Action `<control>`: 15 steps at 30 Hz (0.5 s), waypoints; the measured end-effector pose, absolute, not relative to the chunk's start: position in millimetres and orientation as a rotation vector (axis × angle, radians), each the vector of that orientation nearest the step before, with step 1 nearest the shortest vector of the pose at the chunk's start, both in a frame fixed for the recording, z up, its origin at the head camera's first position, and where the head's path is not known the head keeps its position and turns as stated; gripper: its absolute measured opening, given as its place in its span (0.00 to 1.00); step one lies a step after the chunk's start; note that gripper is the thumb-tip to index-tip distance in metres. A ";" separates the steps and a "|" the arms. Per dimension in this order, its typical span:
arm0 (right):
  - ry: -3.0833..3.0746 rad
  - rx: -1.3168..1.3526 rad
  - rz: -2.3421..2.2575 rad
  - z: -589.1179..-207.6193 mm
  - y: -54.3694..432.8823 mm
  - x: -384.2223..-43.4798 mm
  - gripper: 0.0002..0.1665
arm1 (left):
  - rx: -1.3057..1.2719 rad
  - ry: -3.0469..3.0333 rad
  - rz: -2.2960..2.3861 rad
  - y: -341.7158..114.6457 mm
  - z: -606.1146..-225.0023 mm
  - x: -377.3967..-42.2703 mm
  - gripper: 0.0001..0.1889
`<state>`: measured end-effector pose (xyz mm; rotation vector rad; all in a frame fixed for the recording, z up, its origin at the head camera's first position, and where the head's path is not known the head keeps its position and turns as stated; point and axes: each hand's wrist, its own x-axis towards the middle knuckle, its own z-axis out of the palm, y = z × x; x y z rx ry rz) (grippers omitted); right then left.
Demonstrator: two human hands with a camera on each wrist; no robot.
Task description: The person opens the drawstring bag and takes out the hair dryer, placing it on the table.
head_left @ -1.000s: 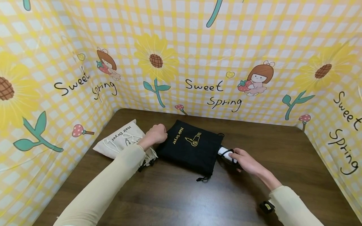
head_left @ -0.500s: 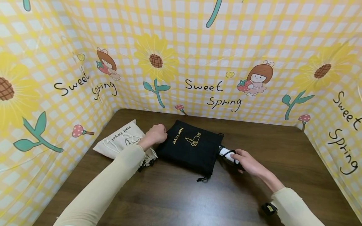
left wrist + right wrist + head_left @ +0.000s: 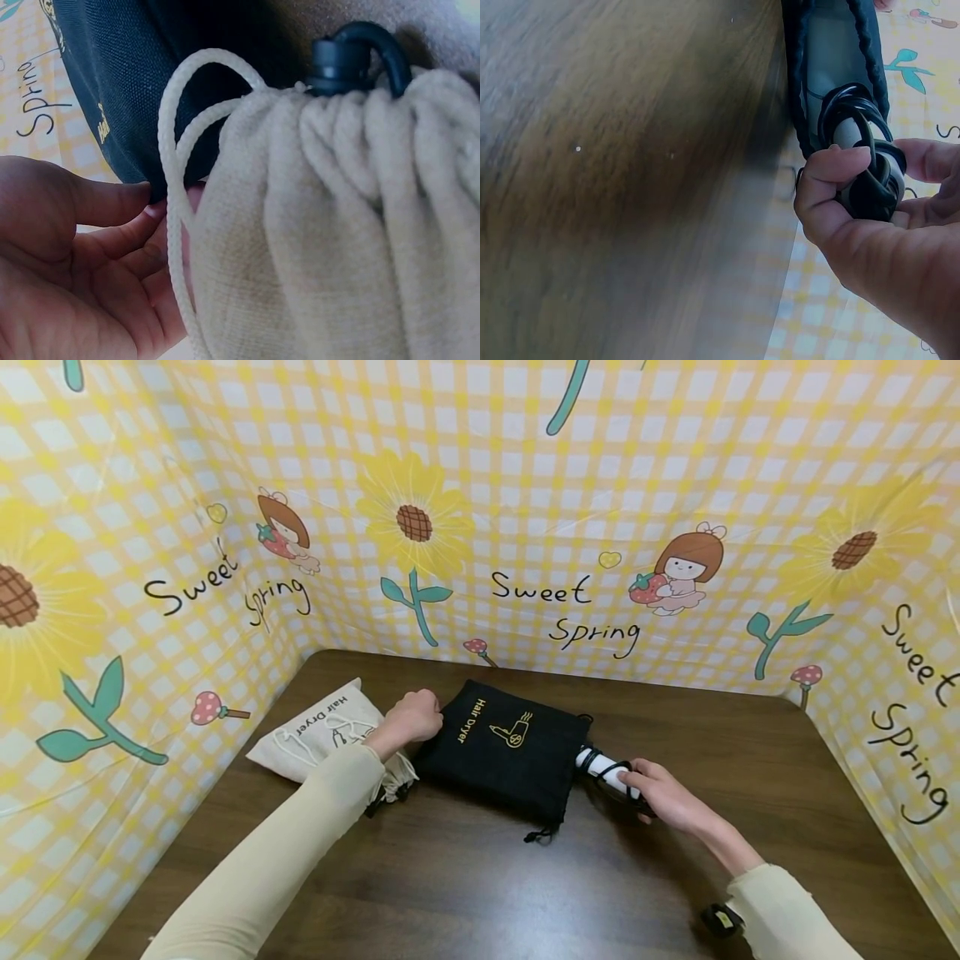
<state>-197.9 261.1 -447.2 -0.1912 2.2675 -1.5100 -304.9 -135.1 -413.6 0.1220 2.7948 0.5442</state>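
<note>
A black drawstring bag (image 3: pixel 502 777) lies flat on the table, with "Hair Dryer" and a dryer outline printed in yellow. At its left corner my left hand (image 3: pixel 415 718) pinches the cloth between thumb and fingers, as the left wrist view shows with the bag's dark corner (image 3: pixel 154 191). A white handle of a hair dryer (image 3: pixel 600 766), wound with black cord, sticks out of the bag's right-hand mouth. My right hand (image 3: pixel 667 797) grips this handle and cord. In the right wrist view the bag's mouth (image 3: pixel 881 90) gapes around it; the dryer's far end is hidden inside.
A cream drawstring bag (image 3: pixel 300 752), also printed "Hair Dryer", lies at the left, partly under my left forearm. Its white cord (image 3: pixel 174 150) and black toggle (image 3: pixel 341 64) show close up. Checked yellow cloth walls (image 3: pixel 525 510) enclose the brown table (image 3: pixel 465 893).
My right hand has moved slightly rightward and toward me, and more of the hair dryer's white handle shows outside the black bag. My left hand and both bags have stayed in place.
</note>
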 end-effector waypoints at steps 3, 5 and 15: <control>2.270 -0.195 -1.505 -446.7 262.0 -196.9 0.18 | 0.119 2.794 0.548 -135.5 -413.8 -305.3 0.23; 2.271 -0.191 -1.505 -446.4 262.8 -196.1 0.18 | 0.115 2.794 0.549 -135.4 -413.7 -305.2 0.23; 2.280 -0.165 -1.508 -447.0 266.5 -192.2 0.18 | 0.112 2.790 0.554 -135.8 -416.2 -306.2 0.23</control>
